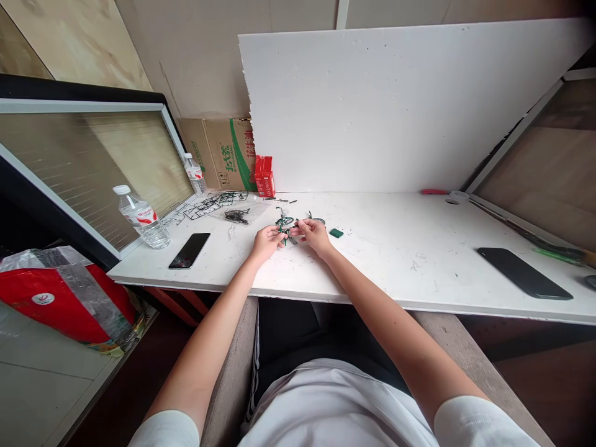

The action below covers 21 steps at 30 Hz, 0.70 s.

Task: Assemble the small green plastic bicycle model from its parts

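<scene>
My left hand (268,242) is closed on a small dark green model piece (285,221) with a round wheel-like part, at the middle of the white table (372,261). Close beside it on the right, my right hand (311,234) has its fingers pinched at the same cluster; what they hold is too small to make out. Another little wheel-shaped part (319,220) lies just behind my right hand. To the right of that hand rests a green block (336,233).
Black part frames (205,206) and a clear bag of dark parts (236,215) lie back left. Bottles (148,220) (195,177), a phone (189,251), a red box (264,177) and a carton (218,155) surround them. Another black phone (524,273) lies at right.
</scene>
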### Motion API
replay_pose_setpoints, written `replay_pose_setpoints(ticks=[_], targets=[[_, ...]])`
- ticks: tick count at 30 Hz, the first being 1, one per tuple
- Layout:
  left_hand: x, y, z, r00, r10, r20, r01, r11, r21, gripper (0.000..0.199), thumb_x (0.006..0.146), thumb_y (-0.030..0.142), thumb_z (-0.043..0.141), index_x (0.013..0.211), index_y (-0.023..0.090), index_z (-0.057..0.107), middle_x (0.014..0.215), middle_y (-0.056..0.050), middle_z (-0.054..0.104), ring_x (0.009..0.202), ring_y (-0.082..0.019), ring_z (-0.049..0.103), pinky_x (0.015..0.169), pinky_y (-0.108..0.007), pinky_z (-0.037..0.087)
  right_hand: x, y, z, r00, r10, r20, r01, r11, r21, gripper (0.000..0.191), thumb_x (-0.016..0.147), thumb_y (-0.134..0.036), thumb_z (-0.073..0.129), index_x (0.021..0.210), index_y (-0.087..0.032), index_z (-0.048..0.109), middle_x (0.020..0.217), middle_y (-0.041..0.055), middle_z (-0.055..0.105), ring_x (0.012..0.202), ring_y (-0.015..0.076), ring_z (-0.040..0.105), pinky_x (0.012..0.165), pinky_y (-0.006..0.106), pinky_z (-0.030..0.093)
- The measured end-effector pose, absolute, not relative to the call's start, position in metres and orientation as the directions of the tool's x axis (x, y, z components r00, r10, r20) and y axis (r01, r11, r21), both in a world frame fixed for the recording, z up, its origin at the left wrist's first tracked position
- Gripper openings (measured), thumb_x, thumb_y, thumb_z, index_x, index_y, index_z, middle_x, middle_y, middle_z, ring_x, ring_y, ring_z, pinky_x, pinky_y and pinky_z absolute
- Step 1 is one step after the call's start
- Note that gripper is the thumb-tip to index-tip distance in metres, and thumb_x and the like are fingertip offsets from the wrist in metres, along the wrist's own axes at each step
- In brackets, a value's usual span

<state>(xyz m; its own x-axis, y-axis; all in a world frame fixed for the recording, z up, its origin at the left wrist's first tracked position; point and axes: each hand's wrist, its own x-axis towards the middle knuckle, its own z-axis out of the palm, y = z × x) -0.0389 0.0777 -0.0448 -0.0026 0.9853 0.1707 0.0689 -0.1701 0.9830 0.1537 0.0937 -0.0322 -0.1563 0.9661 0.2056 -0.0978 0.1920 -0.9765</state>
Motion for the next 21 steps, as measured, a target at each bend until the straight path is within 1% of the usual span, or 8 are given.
replay_pose_setpoints(ticks=[3,9,16,21], targets=[[-0.0385,0.0779,-0.0449,-0.022,0.986,0.164,0.067,-0.162,0.984,0.039,0.084,0.03,0.081,0.113,0.011,0.062,0.101,-0.016,0.079,0.056,-0.013,0.065,0.06,-0.028,0.05,0.1535,0.0955,-0.0332,-0.134,0.97,0.2,-0.099,0.188,-0.977,0.045,0.09,-0.064,0.071,0.096,-0.019,0.069,0.1,0.0114,0.082,0.088,0.0221,0.08,0.056,0.022,0.057],[-0.039,0.0787,-0.045,-0.024,0.987,0.156,0.071,-0.154,0.985,0.042,0.084,0.031,0.082,0.114,0.012,0.061,0.103,-0.016,0.079,0.056,-0.013,0.065,0.058,-0.027,0.047,0.1538,0.0971,-0.0353,-0.15,0.968,0.202,-0.098,0.189,-0.977,0.046,0.09,-0.064,0.072,0.098,-0.019,0.07,0.101,0.0114,0.082,0.089,0.022,0.08,0.057,0.022,0.058],[-0.0399,0.0806,-0.0476,-0.023,0.985,0.172,0.068,-0.17,0.983,0.044,0.083,0.036,0.083,0.114,0.013,0.062,0.103,-0.016,0.079,0.056,-0.013,0.065,0.061,-0.028,0.05,0.1554,0.0987,-0.0385,-0.159,0.962,0.22,-0.076,0.21,-0.975,0.048,0.088,-0.066,0.072,0.1,-0.019,0.07,0.102,0.0114,0.082,0.092,0.0229,0.08,0.061,0.023,0.059],[-0.0413,0.0813,-0.0493,-0.015,0.983,0.181,0.067,-0.18,0.981,0.044,0.084,0.038,0.082,0.115,0.013,0.061,0.104,-0.015,0.079,0.056,-0.012,0.065,0.059,-0.027,0.048,0.1558,0.095,-0.0346,-0.166,0.96,0.223,-0.064,0.216,-0.974,0.048,0.087,-0.066,0.073,0.099,-0.019,0.071,0.102,0.0115,0.082,0.093,0.023,0.08,0.062,0.023,0.059]])
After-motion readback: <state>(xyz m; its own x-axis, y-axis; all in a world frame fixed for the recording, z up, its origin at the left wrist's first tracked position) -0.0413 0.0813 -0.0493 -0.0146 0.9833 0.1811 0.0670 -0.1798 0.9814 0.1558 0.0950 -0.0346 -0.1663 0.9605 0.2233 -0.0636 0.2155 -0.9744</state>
